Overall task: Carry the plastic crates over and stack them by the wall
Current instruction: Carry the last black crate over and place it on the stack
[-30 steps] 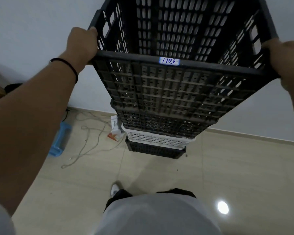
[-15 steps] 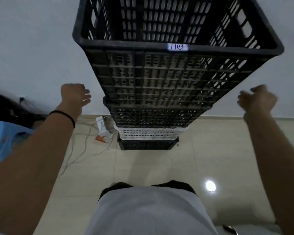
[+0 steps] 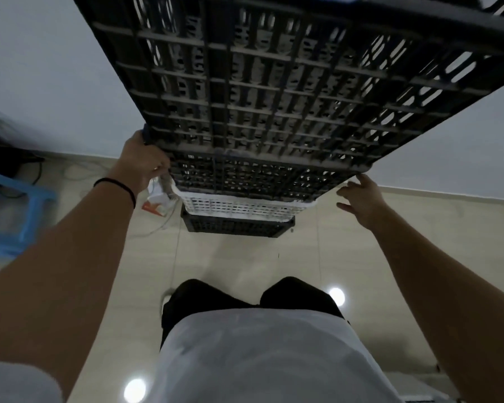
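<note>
A tall stack of plastic crates stands on the floor against the white wall. The top black crate (image 3: 274, 82) fills the upper view, its slotted side facing me. Below it are a second black crate (image 3: 245, 178), a white crate (image 3: 239, 206) and a bottom black crate (image 3: 236, 226). My left hand (image 3: 144, 164), with a black band on the wrist, is curled around the top crate's lower left corner. My right hand (image 3: 361, 199) has its fingers spread, the fingertips touching the crate's lower right corner.
A blue plastic stool (image 3: 9, 216) stands at the left, with a dark object (image 3: 3, 158) behind it by the wall. An orange-and-white packet (image 3: 154, 205) and loose cables (image 3: 157, 225) lie beside the stack. My legs are close to the stack on the tiled floor.
The hands held the top crate's rim, then let go and dropped away. Now both are back at the crate's lower corners, and I stand closer to the stack.
</note>
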